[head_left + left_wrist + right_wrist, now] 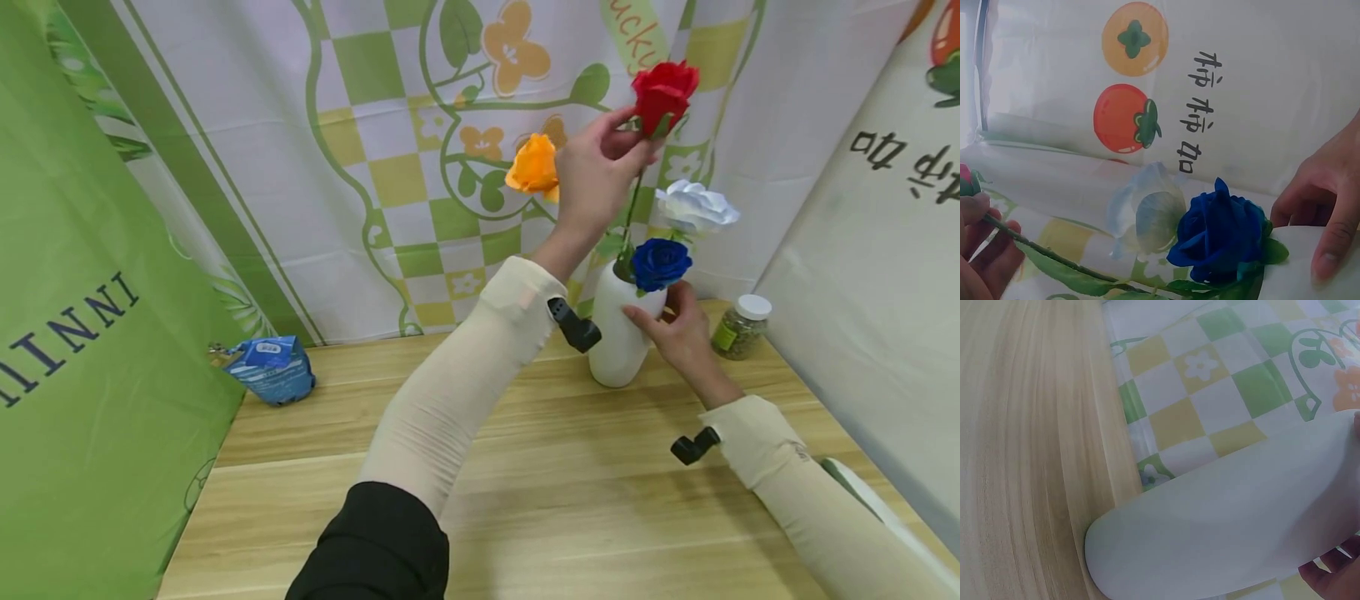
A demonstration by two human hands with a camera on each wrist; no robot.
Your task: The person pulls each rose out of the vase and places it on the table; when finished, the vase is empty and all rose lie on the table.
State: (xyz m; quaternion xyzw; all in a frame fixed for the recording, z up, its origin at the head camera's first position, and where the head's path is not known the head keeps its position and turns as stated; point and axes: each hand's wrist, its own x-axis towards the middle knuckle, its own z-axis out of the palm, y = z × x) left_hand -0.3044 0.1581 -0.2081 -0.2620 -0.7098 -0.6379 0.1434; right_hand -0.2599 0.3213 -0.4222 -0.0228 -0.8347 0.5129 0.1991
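Observation:
My left hand [596, 171] pinches a red rose [664, 93] just under its bloom, stem [1079, 265] running down to the mouth of a white vase [617, 337]. My right hand [681, 329] holds the vase near its top, thumb on the front and fingers round the side. The vase stands upright on the wooden table, its base on the wood in the right wrist view. A blue rose [660, 265] leans over the rim, with a white rose [697, 207] above it. An orange rose [532, 165] shows left of my left hand, its stem hidden.
A lidded jar [742, 327] stands right of the vase. On the far left of the table [360, 500] sits a blue packet [272, 371]. A printed curtain [375, 167] hangs right behind the table, and a white cloth [862, 225] borders the right side.

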